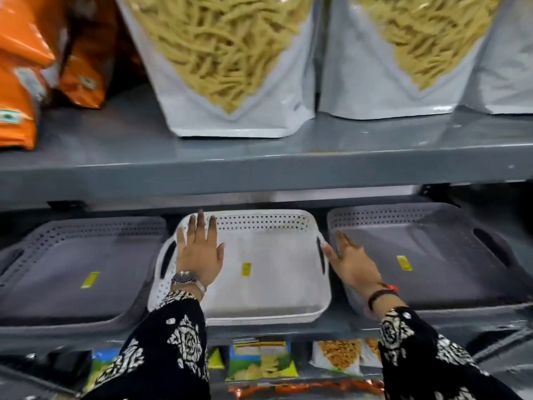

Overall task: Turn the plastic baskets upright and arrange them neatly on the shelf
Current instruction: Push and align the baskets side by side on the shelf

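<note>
Three plastic baskets lie upside down in a row on the grey middle shelf [274, 329], each with a yellow sticker on its flat bottom. The white basket [274, 281] is in the centre, a grey basket [72, 272] on the left, another grey basket [432, 255] on the right. My left hand [199, 249] rests flat with fingers spread on the white basket's left part. My right hand [352, 261] lies open in the gap between the white basket's right handle and the right grey basket, touching both edges. Neither hand grips anything.
The upper shelf [259, 166] hangs low over the baskets and carries large grey snack pouches [230, 67] and orange packets [23, 82]. Below the basket shelf, small snack packets [259, 362] stand in a row.
</note>
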`<state>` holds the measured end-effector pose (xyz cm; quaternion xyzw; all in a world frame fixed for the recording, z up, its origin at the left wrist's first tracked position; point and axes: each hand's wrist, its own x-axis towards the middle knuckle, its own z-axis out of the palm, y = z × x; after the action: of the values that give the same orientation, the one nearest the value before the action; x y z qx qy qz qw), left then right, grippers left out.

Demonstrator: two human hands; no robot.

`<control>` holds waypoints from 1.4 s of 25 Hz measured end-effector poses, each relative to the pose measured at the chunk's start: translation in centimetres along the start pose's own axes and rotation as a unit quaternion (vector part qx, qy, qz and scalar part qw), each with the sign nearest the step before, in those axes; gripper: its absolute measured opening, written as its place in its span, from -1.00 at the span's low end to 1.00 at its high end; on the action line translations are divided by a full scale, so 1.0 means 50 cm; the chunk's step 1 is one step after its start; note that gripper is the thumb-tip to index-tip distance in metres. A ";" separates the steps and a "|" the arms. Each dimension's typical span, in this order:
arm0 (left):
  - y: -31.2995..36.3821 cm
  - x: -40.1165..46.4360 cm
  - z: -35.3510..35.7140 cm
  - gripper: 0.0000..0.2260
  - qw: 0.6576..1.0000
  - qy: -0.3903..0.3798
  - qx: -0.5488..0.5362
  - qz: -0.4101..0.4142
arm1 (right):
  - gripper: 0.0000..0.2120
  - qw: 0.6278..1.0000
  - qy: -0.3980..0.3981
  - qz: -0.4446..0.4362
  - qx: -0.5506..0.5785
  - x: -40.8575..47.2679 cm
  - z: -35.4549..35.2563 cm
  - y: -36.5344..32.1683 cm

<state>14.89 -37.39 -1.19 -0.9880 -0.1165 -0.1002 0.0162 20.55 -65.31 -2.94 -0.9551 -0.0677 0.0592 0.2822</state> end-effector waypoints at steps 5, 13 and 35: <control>-0.148 -0.026 0.035 -0.48 0.971 -0.031 -0.130 -0.198 | -0.43 0.999 0.009 0.029 0.017 -0.007 0.042 -0.043; -0.174 -0.032 0.064 -0.49 0.963 -0.039 -0.195 -0.180 | -0.47 0.996 0.068 0.002 -0.057 -0.012 0.074 -0.065; -0.183 0.016 0.088 -0.35 0.969 -0.074 -0.205 -0.114 | -0.36 0.992 0.063 -0.022 -0.104 0.043 0.093 -0.041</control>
<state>14.38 -28.09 -5.27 -0.9551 -0.2060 -0.0497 -0.2070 21.78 -60.77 -5.87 -0.9795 -0.0765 -0.0151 0.1859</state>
